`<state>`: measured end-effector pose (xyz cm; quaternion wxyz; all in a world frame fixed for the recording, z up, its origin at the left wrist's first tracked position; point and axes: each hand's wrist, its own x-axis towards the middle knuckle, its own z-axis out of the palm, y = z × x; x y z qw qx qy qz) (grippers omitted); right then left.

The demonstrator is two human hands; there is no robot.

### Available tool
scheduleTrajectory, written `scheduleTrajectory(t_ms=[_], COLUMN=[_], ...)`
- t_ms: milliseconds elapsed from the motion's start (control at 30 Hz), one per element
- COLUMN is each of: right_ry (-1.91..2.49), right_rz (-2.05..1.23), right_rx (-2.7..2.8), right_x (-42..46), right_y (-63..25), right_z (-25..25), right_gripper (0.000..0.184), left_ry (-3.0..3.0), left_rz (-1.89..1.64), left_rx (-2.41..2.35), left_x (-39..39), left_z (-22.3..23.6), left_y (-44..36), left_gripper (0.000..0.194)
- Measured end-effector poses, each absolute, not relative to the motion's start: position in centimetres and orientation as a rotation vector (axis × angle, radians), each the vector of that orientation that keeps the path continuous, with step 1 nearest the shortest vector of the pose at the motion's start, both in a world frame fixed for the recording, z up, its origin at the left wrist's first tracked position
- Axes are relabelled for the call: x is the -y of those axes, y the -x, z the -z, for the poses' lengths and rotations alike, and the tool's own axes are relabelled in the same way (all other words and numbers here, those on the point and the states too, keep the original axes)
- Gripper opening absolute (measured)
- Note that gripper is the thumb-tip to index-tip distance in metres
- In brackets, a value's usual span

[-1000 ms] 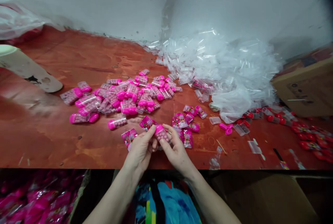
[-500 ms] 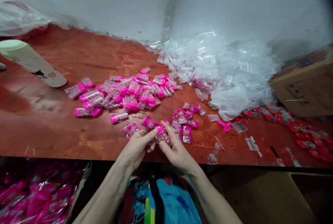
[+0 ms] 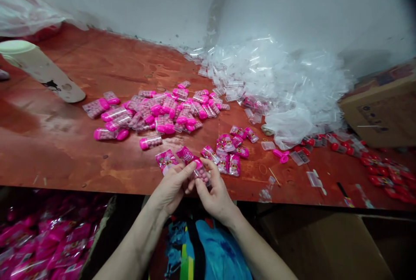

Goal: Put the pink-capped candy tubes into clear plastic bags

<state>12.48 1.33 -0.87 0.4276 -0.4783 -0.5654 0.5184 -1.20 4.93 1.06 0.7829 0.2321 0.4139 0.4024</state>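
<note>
Both of my hands meet low over the table's front edge around a small clear candy tube (image 3: 202, 173) with a pink cap and pink candy balls inside. My left hand (image 3: 172, 184) has its thumb at the cap, while the fingers of my right hand (image 3: 214, 191) close round the clear end. Just beyond the thumb is a pink sachet (image 3: 186, 154); whether a finger holds it too I cannot tell. A second pink packet (image 3: 165, 159) lies left of it. Right of my hands are several pink sachets (image 3: 224, 143). Filled, pink-capped candy tubes (image 3: 165, 106) form a pile farther back.
Empty clear tubes (image 3: 260, 72) are heaped against the wall. A white bottle (image 3: 45, 72) leans at left. A cardboard box (image 3: 383, 111) and red packets (image 3: 390, 174) are at right. Below the table's left front sits a box of pink packets (image 3: 48, 236).
The right fingers have curled in more tightly around the candy tube. The whole view has shifted slightly; the things on the table lie as before.
</note>
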Motion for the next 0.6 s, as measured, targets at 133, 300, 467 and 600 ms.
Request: scheduleTrajectory(t_ms=[133, 300, 467, 600], right_ry=[1.312, 1.108, 0.979, 1.017], right_rz=[-1.147, -1.678, -1.836, -1.78], right_rx=[1.54, 1.029, 0.978, 1.051], right_x=[-1.4, -1.9, -2.1, -1.9], right_y=[-12.5, -12.1, -12.7, -13.1], right_z=[0.2, 0.1, 1.2, 2.0], right_gripper=[0.05, 0.051, 0.06, 0.052], left_ry=[-0.462, -0.431, -0.461, -0.519], left_rz=[-0.851, -0.796, -0.755, -0.778], left_rx=[-0.856, -0.816, -0.824, -0.824], left_x=[-4.5, -3.8, -3.6, -3.5], left_z=[-0.5, 0.1, 0.8, 0.7], left_y=[0.8, 0.7, 1.3, 1.3], left_gripper=[0.036, 0.031, 0.035, 0.037])
